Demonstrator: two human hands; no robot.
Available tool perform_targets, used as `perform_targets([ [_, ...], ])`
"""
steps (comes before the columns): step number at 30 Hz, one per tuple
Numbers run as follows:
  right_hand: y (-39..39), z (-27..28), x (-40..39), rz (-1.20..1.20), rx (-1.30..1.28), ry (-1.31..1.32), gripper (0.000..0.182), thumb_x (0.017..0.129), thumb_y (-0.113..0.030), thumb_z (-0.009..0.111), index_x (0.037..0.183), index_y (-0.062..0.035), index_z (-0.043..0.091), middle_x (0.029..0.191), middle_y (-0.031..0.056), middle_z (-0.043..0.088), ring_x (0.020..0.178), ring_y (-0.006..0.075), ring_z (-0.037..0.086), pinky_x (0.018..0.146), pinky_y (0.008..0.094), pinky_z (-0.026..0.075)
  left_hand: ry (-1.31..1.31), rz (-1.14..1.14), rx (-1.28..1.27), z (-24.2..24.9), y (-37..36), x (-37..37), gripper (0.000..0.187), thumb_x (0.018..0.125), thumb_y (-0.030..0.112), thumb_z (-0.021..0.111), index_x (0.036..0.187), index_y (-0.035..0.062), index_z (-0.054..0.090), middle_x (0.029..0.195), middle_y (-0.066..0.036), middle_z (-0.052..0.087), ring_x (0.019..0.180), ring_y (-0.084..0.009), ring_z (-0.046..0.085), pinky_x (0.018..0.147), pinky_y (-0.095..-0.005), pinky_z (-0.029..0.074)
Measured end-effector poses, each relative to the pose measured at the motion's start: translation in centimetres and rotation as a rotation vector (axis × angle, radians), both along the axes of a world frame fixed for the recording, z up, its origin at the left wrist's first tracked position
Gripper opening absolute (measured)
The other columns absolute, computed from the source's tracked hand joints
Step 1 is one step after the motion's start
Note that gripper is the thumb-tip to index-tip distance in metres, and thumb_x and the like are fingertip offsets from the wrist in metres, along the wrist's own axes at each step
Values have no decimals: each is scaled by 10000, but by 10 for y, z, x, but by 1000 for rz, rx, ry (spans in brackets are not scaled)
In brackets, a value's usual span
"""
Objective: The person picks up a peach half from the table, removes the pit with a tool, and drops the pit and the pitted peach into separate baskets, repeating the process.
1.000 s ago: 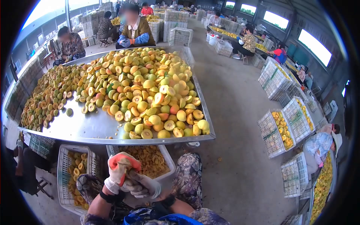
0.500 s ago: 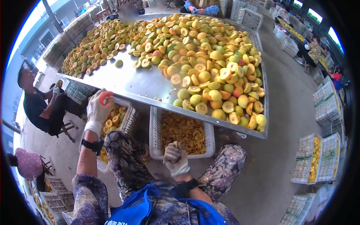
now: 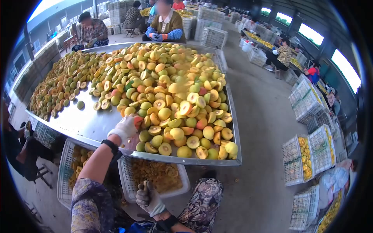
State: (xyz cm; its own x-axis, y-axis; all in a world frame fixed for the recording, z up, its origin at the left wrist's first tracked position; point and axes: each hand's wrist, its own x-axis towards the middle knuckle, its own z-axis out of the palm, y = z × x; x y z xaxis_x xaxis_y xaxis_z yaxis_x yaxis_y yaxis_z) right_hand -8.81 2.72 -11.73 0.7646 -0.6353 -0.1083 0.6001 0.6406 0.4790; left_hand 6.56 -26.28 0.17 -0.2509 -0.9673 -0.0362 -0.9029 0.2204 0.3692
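My left hand (image 3: pixel 126 128), in a white glove with orange at the fingertips, reaches onto the metal table (image 3: pixel 93 126) at the front edge of a heap of halved peaches (image 3: pixel 176 112). Its fingertips touch or nearly touch the fruit; their grip is hidden. My right hand (image 3: pixel 149 199), in a grey-white glove, is closed above my lap, just in front of a white crate (image 3: pixel 185 182) of orange-brown scraps (image 3: pixel 155 174). Whatever its fingers hold is too small to make out. Left of that crate stands another white crate (image 3: pixel 64 174) with peach pieces (image 3: pixel 79 161).
The table's raised metal rim (image 3: pixel 237 136) runs along the right side. Across the table sits a person in blue sleeves (image 3: pixel 175 35); another person (image 3: pixel 95 31) sits at the back left. Stacked crates of fruit (image 3: pixel 293 159) stand on the right.
My left hand has moved from above the left crate onto the table, beside the fruit. My right hand stays closed near the scrap crate. The view has tilted up and swung right.
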Motion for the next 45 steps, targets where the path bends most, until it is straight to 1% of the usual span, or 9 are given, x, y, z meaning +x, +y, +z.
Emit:
perform_targets([
  [5, -2, 14, -9, -72, -92, 486, 520, 1039, -567, 546, 1138, -70, 661, 685, -20, 518, 494, 98, 392, 461, 265, 334, 281, -55, 46, 58, 77, 10, 254, 843, 44, 726, 1077, 112, 798, 1048, -154, 767, 882, -310, 747, 765, -361, 594],
  [11, -11, 61, -23, -135, -236, 848, 395, 1086, -469, 519, 1273, -130, 597, 803, -17, 610, 590, 101, 531, 533, 237, 431, 548, -525, 86, 76, 202, 0, 308, 883, -10, 701, 1165, 106, 741, 1169, -138, 739, 1097, -325, 709, 935, -408, 585],
  [17, -1, 27, -28, -157, -449, 755, 390, 1092, -464, 527, 1255, -133, 654, 878, -43, 646, 702, 64, 605, 599, 242, 471, 908, -302, 294, 66, 259, -16, 397, 972, 25, 654, 1368, 52, 645, 1321, -100, 693, 1191, -203, 664, 994, -338, 534],
  [23, 5, 34, -11, -314, -262, 756, 402, 1112, -337, 510, 1416, -84, 581, 1274, 57, 668, 1150, 184, 647, 1020, 361, 521, 1181, -75, 50, 8, 278, -56, 565, 1024, 95, 643, 1550, 33, 444, 1533, -108, 537, 1341, -195, 561, 1063, -317, 477],
  [26, 15, 36, -11, -398, -503, 1219, 361, 1097, -288, 520, 1320, -47, 671, 1148, 68, 737, 1015, 198, 698, 926, 358, 564, 1518, 169, 52, -24, 270, -74, 542, 1063, 130, 606, 1567, 55, 419, 1533, -121, 534, 1353, -265, 567, 1092, -358, 471],
  [28, 19, 51, -22, -516, -1107, 2091, 393, 1100, -312, 521, 1228, 12, 704, 1089, 62, 744, 928, 165, 710, 785, 343, 579, 1823, 194, 180, -20, 280, -81, 489, 1102, 230, 547, 1544, 52, 440, 1506, -153, 551, 1339, -283, 576, 1127, -422, 473],
  [29, 16, 79, -23, -350, -597, 1411, 336, 1094, -285, 550, 1267, -33, 689, 1077, 44, 734, 937, 141, 708, 772, 319, 578, 1786, 141, 233, -12, 284, -77, 499, 1105, 269, 538, 1541, 47, 442, 1484, -168, 568, 1339, -301, 575, 1151, -456, 456],
  [32, 7, 92, -19, -353, -337, 1080, 227, 1035, -241, 646, 1210, -96, 654, 939, 12, 711, 728, 103, 679, 593, 230, 522, 1776, 212, 307, 0, 283, -72, 541, 1099, 376, 526, 1519, 39, 479, 1451, -192, 594, 1333, -322, 581, 1153, -463, 455],
  [45, 0, 96, -35, -202, -389, 1249, 269, 1011, -311, 645, 1149, -79, 637, 739, 6, 693, 513, 76, 585, 401, 206, 347, 1895, 139, 628, 0, 262, -50, 743, 1080, 605, 412, 1552, 32, 439, 1517, -184, 541, 1365, -290, 549, 1163, -437, 437],
])
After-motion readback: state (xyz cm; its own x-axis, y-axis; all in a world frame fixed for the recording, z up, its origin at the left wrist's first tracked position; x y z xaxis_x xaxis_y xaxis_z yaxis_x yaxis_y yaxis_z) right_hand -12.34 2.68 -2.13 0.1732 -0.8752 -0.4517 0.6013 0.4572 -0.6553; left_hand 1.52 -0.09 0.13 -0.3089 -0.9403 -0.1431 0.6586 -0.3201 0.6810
